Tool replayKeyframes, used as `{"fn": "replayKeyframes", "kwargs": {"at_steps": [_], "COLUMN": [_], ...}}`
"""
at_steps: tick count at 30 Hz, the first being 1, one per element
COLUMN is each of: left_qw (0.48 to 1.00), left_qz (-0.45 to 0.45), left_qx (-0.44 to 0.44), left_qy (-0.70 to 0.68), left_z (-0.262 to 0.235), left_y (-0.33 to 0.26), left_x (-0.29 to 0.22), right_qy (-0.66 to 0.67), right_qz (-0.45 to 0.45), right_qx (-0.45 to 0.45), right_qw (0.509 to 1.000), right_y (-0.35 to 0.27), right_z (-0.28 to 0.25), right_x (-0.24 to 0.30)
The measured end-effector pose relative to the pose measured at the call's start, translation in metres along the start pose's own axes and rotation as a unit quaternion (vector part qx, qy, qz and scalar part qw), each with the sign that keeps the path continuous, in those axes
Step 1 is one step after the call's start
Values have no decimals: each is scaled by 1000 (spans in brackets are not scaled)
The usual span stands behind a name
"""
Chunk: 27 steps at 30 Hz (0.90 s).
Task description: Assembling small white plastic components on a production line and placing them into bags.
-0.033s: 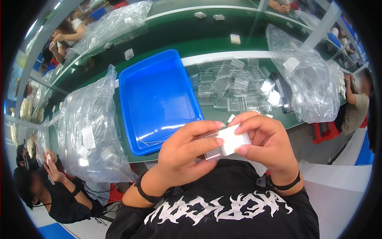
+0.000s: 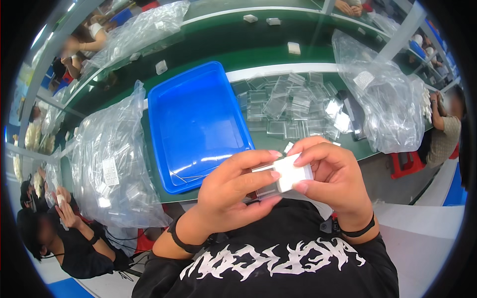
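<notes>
A small clear plastic case (image 2: 266,190) is gripped by my left hand (image 2: 233,184), with the thumb below it and the fingers across its top. At the right end of the case, my right hand (image 2: 332,174) pinches a flat white rectangular piece (image 2: 292,175) between thumb and fingers. The left fingertips also touch the white piece's left edge. White piece and case meet; whether one sits inside the other I cannot tell. Both are held above the near edge of the table, in front of my black shirt.
Left of centre lies a blue tray (image 2: 198,124) holding thin wires. Behind my hands is a pile of clear plastic cases (image 2: 293,102). Large clear bags stand at left (image 2: 112,164) and right (image 2: 382,99). White pieces dot the green belt (image 2: 218,42). Other people work around.
The clear case has tilted slightly as my left thumb shifts a little along its lower side. Everything else looks the same.
</notes>
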<state>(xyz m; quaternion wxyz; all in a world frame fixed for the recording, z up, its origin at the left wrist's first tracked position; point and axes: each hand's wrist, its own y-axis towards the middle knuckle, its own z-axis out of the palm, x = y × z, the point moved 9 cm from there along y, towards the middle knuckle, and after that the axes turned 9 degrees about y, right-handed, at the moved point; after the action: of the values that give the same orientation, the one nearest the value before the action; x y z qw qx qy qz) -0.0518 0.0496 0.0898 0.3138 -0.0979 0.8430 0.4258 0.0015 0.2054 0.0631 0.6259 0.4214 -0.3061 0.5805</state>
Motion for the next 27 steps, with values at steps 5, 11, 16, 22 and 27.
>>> {"fn": "replayKeyframes", "kwargs": {"at_steps": [5,11,16,22,27], "left_qw": [999,994,997,993,993], "left_qz": [-29,-63,14,55,75], "left_qx": [2,-9,-2,8,26], "left_qy": [-34,-84,70,101,90], "left_z": [5,7,0,3,10], "left_y": [-9,-13,-2,-5,-9], "left_x": [10,16,3,-2,-10], "right_qy": [-31,20,13,47,-21], "right_qz": [7,101,109,182,145], "right_qx": [-48,-93,-101,-131,-92], "right_qw": [998,990,989,973,985], "right_y": [1,-5,-6,-16,-14], "right_z": [5,-8,-13,-26,-11], "right_x": [6,-9,-8,-22,-22]}}
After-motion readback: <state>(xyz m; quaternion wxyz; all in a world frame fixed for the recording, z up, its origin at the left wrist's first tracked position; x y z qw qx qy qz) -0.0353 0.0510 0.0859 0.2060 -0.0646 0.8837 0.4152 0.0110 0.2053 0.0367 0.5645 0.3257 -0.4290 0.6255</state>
